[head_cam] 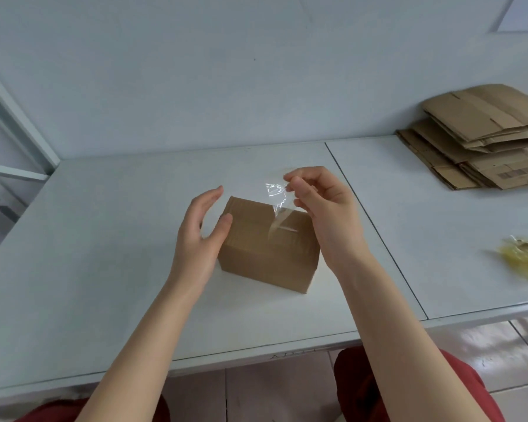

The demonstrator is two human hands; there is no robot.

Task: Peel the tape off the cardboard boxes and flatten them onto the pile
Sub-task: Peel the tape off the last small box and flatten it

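Note:
A small brown cardboard box (265, 254) stands closed on the white table (104, 239). A strip of clear tape (276, 202) rises from the seam on its top, partly peeled. My right hand (320, 205) pinches the strip's free end above the box's far right corner. My left hand (205, 236) is at the box's left end, its fingers straight and its thumb resting on the top left edge. The pile of flattened boxes (485, 135) lies at the table's far right.
A crumpled wad of yellowish used tape (525, 260) lies at the right edge of the table. A seam between two tabletops (375, 226) runs diagonally right of the box. The white wall stands close behind; metal frame bars are on the left.

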